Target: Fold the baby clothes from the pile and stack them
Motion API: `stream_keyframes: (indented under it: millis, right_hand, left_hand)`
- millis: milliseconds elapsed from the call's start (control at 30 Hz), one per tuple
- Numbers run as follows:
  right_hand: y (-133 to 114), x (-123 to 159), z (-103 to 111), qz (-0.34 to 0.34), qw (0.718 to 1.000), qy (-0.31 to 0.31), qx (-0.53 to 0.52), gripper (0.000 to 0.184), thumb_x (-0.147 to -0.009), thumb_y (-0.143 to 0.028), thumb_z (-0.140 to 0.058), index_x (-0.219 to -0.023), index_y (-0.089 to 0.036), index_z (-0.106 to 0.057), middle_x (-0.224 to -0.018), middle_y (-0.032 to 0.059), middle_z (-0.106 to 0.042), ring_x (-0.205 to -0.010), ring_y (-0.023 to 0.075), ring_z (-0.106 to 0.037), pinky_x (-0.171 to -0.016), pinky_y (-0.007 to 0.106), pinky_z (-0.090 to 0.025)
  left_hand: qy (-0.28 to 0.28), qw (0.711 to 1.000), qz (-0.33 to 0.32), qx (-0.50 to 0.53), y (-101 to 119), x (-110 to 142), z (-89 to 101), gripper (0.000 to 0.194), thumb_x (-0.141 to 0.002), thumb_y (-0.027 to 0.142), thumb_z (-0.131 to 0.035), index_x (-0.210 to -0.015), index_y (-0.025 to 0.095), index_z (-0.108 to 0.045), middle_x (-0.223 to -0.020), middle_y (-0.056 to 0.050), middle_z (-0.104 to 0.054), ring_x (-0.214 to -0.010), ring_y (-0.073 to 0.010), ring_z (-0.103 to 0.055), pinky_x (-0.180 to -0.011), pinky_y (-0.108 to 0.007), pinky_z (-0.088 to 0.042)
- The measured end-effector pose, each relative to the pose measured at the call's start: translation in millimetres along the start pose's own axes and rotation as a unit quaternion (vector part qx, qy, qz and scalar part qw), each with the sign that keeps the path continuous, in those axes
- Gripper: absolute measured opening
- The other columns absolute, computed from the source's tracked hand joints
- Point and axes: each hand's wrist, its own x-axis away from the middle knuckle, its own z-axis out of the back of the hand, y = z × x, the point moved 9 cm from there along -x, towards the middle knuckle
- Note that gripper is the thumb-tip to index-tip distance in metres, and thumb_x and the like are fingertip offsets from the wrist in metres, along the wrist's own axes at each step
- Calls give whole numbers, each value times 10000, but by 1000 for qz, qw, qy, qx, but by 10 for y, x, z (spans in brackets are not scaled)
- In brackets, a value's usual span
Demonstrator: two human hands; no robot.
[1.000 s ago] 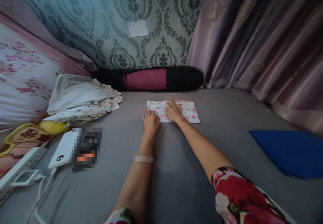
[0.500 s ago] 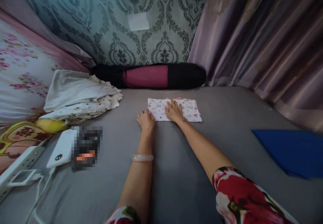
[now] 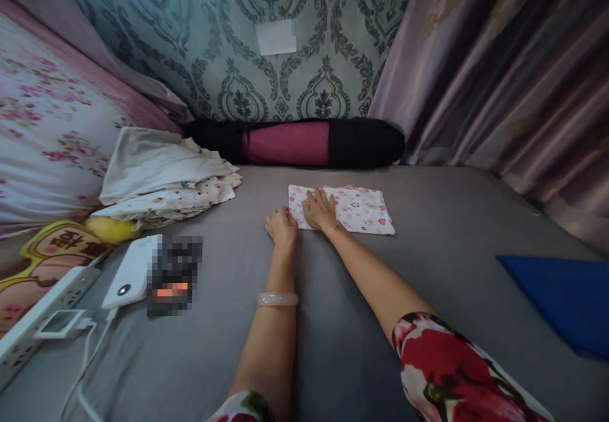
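Note:
A folded cloth [image 3: 364, 209], white with small pink and red prints, lies flat on the grey bed sheet. My right hand [image 3: 320, 211] rests palm down on its left part, fingers spread and nothing held. At the cloth's near left corner is my left hand [image 3: 284, 226], its fingers curled in and closed against the corner. How much fabric it pinches is hidden by the hand itself. A pale bangle [image 3: 277, 299] circles my left wrist.
Left of the hands lie a pile of pale cloths [image 3: 166, 174], a white power bank [image 3: 136, 270] with a cable, and a power strip [image 3: 47, 311]. A black and maroon bolster-shaped bundle [image 3: 285, 144] lines the wall. Blue fabric [image 3: 561, 295] is on the right.
My right hand has slid left across the folded cloth, from its middle toward its left side. My left hand stays by the near left corner. The whole view has shifted slightly.

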Motion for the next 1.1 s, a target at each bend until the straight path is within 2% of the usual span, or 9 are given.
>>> stream_keyframes:
  millis: [100,233,400,567,733,833,1100]
  right_hand:
    - [2,13,-12,2,1000,10,-1,557,-997,-409,-254,-1483,-153,-351,-1564,141,-283,-1442,286,-199,-1146,546,-110]
    - [14,18,-15,0,1000,4,-1,559,-996,-406,-247,-1483,-151,-350,-1565,138,-282,-1445,280,-194,-1149,540,-110]
    - [-50,-24,16,-4,1000,-4,5,553,-990,-379,-269,-1468,-120,-371,-1555,164,-291,-1440,301,-205,-1145,556,-116]
    - [-290,-86,14,40,999,14,1,551,-991,-379,-279,-1458,-107,-385,-1550,164,-302,-1437,296,-210,-1154,531,-103]
    - [-354,-68,-43,39,998,55,-4,538,-998,-361,-244,-1453,-117,-393,-1528,147,-353,-1415,286,-253,-1142,511,-140]
    - [-347,-51,-64,40,997,64,-1,537,-994,-357,-247,-1452,-120,-398,-1522,146,-365,-1407,283,-265,-1139,503,-146]
    - [-381,-104,-32,44,998,42,5,536,-979,-323,-263,-1426,-73,-423,-1514,181,-364,-1403,316,-269,-1131,537,-152]
  left_hand:
    - [12,1000,11,16,-39,-31,9,345,-866,204,-425,-1094,197,-683,-1057,-158,-697,-1053,-322,-590,-874,-477,-453]
    - [0,999,34,39,-98,-71,17,347,-861,203,-431,-1102,184,-681,-1049,-160,-709,-1053,-324,-608,-889,-475,-449]
    - [16,989,60,137,-232,-168,49,292,-857,218,-458,-1013,176,-702,-1006,-132,-723,-987,-248,-656,-876,-355,-465]
    - [46,950,126,282,-429,-261,22,247,-808,215,-471,-876,138,-696,-807,-85,-707,-817,-192,-667,-786,-293,-489]
    - [69,908,160,380,-535,-295,-1,221,-758,216,-478,-817,123,-669,-665,-39,-648,-691,-162,-634,-707,-277,-497]
    - [67,898,169,401,-558,-297,-25,219,-752,220,-474,-819,129,-662,-648,-29,-632,-678,-156,-626,-693,-277,-497]
    - [53,890,189,412,-562,-279,-43,210,-757,218,-474,-809,116,-650,-679,-30,-625,-693,-146,-626,-720,-273,-488]
